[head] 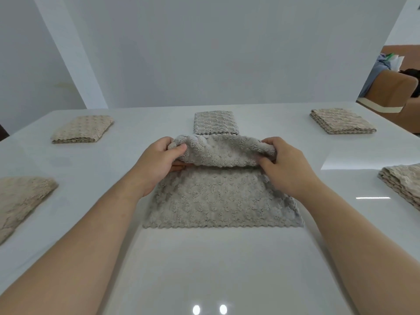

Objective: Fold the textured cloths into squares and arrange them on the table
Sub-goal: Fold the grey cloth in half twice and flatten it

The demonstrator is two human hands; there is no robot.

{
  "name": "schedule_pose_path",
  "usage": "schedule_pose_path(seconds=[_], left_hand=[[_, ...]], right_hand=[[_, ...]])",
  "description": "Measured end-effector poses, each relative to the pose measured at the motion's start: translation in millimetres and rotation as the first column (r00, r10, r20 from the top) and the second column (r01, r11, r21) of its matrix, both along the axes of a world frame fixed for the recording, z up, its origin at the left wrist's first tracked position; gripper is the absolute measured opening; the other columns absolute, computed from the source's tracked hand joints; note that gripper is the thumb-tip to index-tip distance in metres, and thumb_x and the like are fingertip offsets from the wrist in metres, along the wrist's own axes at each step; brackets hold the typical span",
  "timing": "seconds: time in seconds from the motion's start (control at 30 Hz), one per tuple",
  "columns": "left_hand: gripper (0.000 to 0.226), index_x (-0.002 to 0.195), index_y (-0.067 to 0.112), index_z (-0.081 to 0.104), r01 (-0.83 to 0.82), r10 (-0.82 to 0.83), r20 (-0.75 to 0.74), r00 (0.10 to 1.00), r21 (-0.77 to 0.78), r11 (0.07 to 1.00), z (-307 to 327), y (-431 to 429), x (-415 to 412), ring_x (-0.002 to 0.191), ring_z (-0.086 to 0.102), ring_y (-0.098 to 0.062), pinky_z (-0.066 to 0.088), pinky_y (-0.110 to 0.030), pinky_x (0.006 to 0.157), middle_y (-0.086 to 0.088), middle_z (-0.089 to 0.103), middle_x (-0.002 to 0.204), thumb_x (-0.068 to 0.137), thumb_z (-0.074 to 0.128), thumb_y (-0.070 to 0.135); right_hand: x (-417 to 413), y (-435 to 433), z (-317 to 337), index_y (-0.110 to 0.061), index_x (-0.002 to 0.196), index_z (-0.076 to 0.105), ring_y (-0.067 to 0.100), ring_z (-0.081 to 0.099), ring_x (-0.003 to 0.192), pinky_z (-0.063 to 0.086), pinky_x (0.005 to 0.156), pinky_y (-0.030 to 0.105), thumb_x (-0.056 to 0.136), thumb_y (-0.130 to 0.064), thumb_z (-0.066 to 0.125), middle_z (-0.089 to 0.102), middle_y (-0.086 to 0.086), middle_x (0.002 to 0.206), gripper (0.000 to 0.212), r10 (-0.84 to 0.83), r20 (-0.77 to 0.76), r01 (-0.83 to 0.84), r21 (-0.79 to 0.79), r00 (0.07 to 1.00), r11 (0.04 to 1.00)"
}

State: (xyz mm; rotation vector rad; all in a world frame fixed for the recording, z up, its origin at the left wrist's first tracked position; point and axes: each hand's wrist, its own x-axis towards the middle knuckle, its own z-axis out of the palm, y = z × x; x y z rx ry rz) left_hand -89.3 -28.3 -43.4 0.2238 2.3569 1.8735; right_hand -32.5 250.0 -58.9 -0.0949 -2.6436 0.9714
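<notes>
A grey-beige textured cloth (218, 198) lies in the middle of the white table (204, 269), its far edge lifted and curled over toward me. My left hand (156, 162) pinches the lifted edge at its left corner. My right hand (286, 164) pinches the right corner of the same edge. A folded grey cloth (214, 122) sits just beyond it. Folded beige cloths lie at the far left (83, 129), far right (342, 121), near left (20, 198) and near right (403, 180).
A white wall stands right behind the table's far edge. Brown upholstered furniture (391, 92) with items on it shows past the right end of the table. The glossy tabletop in front of the cloth reflects ceiling lights.
</notes>
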Motion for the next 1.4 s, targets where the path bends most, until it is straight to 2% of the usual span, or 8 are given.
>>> schedule_pose_path(seconds=[0.2, 0.3, 0.43, 0.57, 0.67, 0.93, 1.3, 1.4], left_hand=[[0.044, 0.098, 0.016, 0.067, 0.022, -0.031, -0.086, 0.996, -0.094, 0.995, -8, -4, -4, 0.104, 0.066, -0.041, 0.043, -0.064, 0.104, -0.022, 0.069, 0.112, 0.076, 0.070, 0.054], [0.038, 0.094, 0.017, 0.067, 0.049, -0.062, -0.123, 0.990, -0.111, 0.993, -8, -3, -4, 0.089, 0.058, -0.024, 0.048, -0.048, 0.088, -0.013, 0.066, 0.094, 0.076, 0.070, 0.050], [0.022, 0.089, 0.016, 0.067, 0.037, -0.079, -0.202, 0.976, -0.201, 0.979, -10, -5, -3, 0.075, 0.051, -0.020, 0.041, -0.036, 0.076, -0.022, 0.060, 0.082, 0.083, 0.074, 0.035], [0.016, 0.082, 0.020, 0.069, -0.116, -0.014, -0.338, 0.941, -0.361, 0.925, -11, -6, -4, 0.058, 0.051, -0.004, 0.043, -0.023, 0.062, 0.009, 0.063, 0.068, 0.083, 0.083, 0.028], [0.019, 0.078, 0.024, 0.069, -0.201, -0.005, -0.413, 0.911, -0.454, 0.868, -4, -8, 0, 0.057, 0.054, -0.002, 0.041, -0.015, 0.056, 0.010, 0.066, 0.068, 0.075, 0.088, 0.029], [0.027, 0.063, 0.022, 0.063, -0.127, -0.129, -0.363, 0.923, -0.603, 0.788, 3, -9, 5, 0.079, 0.069, -0.017, 0.057, -0.037, 0.072, 0.011, 0.074, 0.079, 0.067, 0.069, -0.003], [0.017, 0.069, 0.023, 0.060, -0.043, -0.321, -0.276, 0.906, -0.815, 0.578, 10, -6, 13, 0.075, 0.060, -0.013, 0.054, -0.038, 0.068, 0.006, 0.062, 0.082, 0.067, 0.072, 0.011], [0.016, 0.068, 0.023, 0.060, -0.027, -0.336, -0.252, 0.908, -0.834, 0.550, 11, -5, 15, 0.072, 0.060, -0.014, 0.054, -0.036, 0.065, 0.006, 0.061, 0.079, 0.067, 0.074, 0.014]], right_hand=[[-4, 2, 0, -0.019, 0.110, 0.061, 0.017, 0.053, 0.083, 0.035, 0.062, 0.027, 0.096, -0.013, 0.054, 0.062, -0.004, 0.092, 0.017, -0.043, -0.023, 0.043, 0.022, 0.999, 0.999], [-4, 3, 0, -0.019, 0.106, 0.060, 0.009, 0.052, 0.077, 0.034, 0.060, 0.024, 0.096, -0.012, 0.052, 0.059, -0.008, 0.087, 0.014, -0.037, -0.025, 0.037, 0.023, 0.999, 0.999], [-5, 4, -3, -0.017, 0.110, 0.058, 0.020, 0.053, 0.090, 0.034, 0.072, 0.029, 0.094, -0.009, 0.052, 0.062, 0.000, 0.099, 0.019, -0.020, -0.007, 0.020, 0.038, 1.000, 0.999], [-3, 6, -4, -0.016, 0.108, 0.054, 0.022, 0.051, 0.087, 0.032, 0.064, 0.033, 0.090, -0.004, 0.050, 0.060, 0.000, 0.094, 0.022, -0.040, 0.017, 0.039, 0.035, 0.999, 0.999], [-2, 10, -2, -0.014, 0.103, 0.052, 0.024, 0.051, 0.079, 0.034, 0.057, 0.031, 0.085, 0.000, 0.050, 0.058, 0.000, 0.085, 0.023, -0.082, 0.014, 0.081, 0.044, 0.997, 0.996], [-2, 14, 5, -0.009, 0.088, 0.065, 0.031, 0.061, 0.079, 0.056, 0.065, 0.047, 0.069, 0.006, 0.048, 0.070, 0.010, 0.089, 0.030, -0.113, 0.025, 0.110, 0.104, 0.993, 0.988], [3, 12, 11, -0.015, 0.086, 0.059, 0.024, 0.059, 0.080, 0.053, 0.068, 0.039, 0.078, -0.013, 0.059, 0.064, 0.002, 0.085, 0.008, -0.029, 0.199, -0.013, 0.204, 0.980, 0.979], [6, 9, 14, -0.017, 0.078, 0.053, 0.024, 0.058, 0.075, 0.049, 0.065, 0.035, 0.081, -0.033, 0.065, 0.063, 0.000, 0.081, 0.019, -0.023, 0.193, -0.017, 0.202, 0.981, 0.979]])
